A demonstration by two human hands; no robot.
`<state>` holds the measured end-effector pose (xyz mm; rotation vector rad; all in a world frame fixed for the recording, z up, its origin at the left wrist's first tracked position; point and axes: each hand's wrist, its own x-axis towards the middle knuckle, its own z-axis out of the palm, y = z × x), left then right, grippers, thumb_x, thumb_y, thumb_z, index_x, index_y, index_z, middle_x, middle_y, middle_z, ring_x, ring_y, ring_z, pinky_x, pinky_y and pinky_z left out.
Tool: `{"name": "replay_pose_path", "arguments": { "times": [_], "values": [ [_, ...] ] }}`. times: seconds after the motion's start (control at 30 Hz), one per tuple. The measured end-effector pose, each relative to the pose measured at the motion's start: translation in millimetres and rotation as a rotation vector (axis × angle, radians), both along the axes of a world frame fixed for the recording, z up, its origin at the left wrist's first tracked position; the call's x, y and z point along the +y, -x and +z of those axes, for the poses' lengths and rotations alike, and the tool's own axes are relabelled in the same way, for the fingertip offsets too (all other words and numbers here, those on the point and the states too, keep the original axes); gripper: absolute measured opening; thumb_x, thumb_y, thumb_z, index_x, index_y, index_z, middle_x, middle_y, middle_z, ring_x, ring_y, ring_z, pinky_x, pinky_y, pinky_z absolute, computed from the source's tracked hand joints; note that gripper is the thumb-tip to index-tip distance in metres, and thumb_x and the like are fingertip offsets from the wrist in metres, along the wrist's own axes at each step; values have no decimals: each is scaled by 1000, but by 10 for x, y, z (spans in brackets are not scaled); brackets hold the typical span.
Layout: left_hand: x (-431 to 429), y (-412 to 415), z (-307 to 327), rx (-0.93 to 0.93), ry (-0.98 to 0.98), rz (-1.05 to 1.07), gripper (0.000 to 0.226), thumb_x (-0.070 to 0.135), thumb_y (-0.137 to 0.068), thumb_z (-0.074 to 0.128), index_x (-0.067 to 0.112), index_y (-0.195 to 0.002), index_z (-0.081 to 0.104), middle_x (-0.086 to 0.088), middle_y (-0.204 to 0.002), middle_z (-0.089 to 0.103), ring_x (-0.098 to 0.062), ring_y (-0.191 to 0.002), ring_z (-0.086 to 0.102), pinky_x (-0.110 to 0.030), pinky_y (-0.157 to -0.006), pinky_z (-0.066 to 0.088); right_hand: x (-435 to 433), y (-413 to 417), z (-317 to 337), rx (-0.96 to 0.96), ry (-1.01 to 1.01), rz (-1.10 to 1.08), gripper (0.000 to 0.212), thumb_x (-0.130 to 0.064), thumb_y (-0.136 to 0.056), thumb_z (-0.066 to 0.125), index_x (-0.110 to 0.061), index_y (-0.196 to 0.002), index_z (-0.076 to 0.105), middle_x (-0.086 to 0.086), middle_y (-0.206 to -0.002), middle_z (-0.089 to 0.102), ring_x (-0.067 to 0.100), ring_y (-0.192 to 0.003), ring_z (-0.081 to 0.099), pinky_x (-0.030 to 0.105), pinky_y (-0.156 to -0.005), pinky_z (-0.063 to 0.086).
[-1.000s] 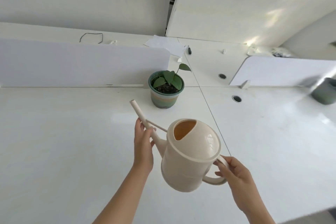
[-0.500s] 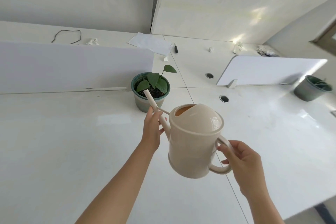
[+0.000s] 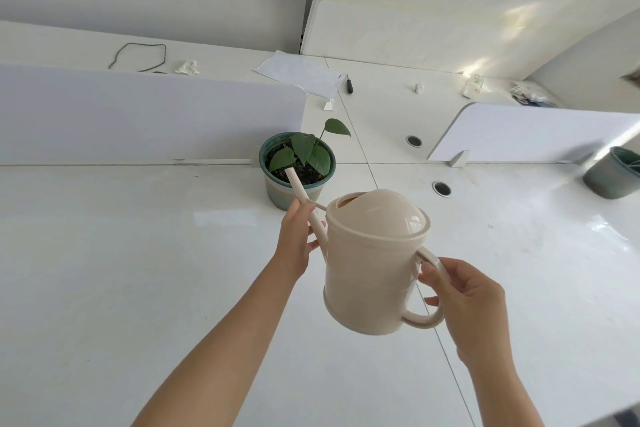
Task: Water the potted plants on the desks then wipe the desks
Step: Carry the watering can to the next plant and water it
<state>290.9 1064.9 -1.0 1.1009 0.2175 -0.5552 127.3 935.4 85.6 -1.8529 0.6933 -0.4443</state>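
Observation:
A cream watering can [image 3: 372,263] hangs in the air over the white desk [image 3: 138,270]. My right hand [image 3: 464,298] grips its loop handle. My left hand [image 3: 296,239] holds the long thin spout near its base. The spout tip reaches over the rim of a green pot [image 3: 277,191] with a small leafy plant [image 3: 308,152], above the dark soil. No water is visible at the tip. A second dark pot [image 3: 611,173] stands at the far right of the desk.
White divider panels [image 3: 138,114] stand behind the desk, left and right. Two round cable holes [image 3: 441,188] lie right of the plant. On the far desk lie a sheet of paper [image 3: 298,73], a black pen, a cable loop and crumpled tissues.
Both hands carried the can forward and tipped it more upright. The spout tip moved from short of the pot to over its soil.

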Motion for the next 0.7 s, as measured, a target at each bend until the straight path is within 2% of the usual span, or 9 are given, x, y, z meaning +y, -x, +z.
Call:
{"name": "replay_pose_path", "arguments": {
  "times": [0.17,0.23,0.33,0.4,0.47,0.5,0.57,0.63,0.7],
  "values": [
    [-146,25,-14,34,29,-29,12,21,-88,46,19,-98,52,-8,-102,45,-21,-84,52,-31,-65,47,-59,15,91,26,22,-38,25,-16,-80,65,-33,-62,66,-20,-62,69,1,-55,63,35,-61,52],
    [-210,16,17,39,39,-45,4,20,-86,47,19,-86,51,-8,-99,43,-20,-81,51,-30,-64,46,-79,10,133,25,34,-48,28,-18,-80,65,-35,-58,68,-20,-61,68,0,-55,63,31,-58,52],
    [-312,-10,78,31,53,-74,8,19,-85,47,19,-76,47,-8,-94,43,-20,-76,50,-30,-64,45,-109,-12,203,-13,37,-59,27,-17,-80,65,-37,-62,64,-25,-58,67,-3,-55,62,14,-49,51],
    [-378,-40,126,30,66,-83,9,18,-85,47,19,-76,46,-5,-90,43,-19,-75,49,-29,-63,45,-138,-34,239,-16,47,-67,25,-19,-80,66,-38,-64,63,-26,-59,66,-4,-53,62,16,-50,50],
    [-435,-85,164,36,82,-80,6,17,-85,46,18,-79,46,-3,-85,44,-19,-74,49,-29,-63,44,-158,-67,268,-16,67,-73,29,-21,-79,67,-40,-58,66,-24,-58,66,-3,-52,61,21,-53,50],
    [-459,-106,181,37,91,-78,5,17,-85,46,18,-81,46,-2,-83,44,-18,-75,48,-29,-63,44,-159,-84,288,-18,80,-72,31,-21,-79,66,-43,-57,67,-20,-58,66,-3,-52,61,22,-53,51],
    [-497,-137,216,33,105,-83,4,16,-86,45,18,-83,48,-1,-82,45,-18,-75,48,-29,-64,44,-145,-108,331,-28,102,-70,34,-21,-80,66,-44,-56,67,-5,-58,66,-1,-52,60,16,-46,50],
    [-515,-144,243,29,113,-91,6,16,-87,45,18,-83,48,0,-81,45,-17,-75,47,-29,-65,44,-125,-117,368,-32,124,-86,33,-19,-80,65,-40,-54,65,17,-70,66,2,-52,59,9,-42,45],
    [-504,-136,241,31,114,-95,7,16,-87,44,18,-82,48,0,-81,46,-16,-75,48,-28,-64,44,-99,-117,384,-17,140,-88,34,-19,-80,65,-40,-54,64,30,-81,63,3,-52,60,8,-40,43]
  ]
}}
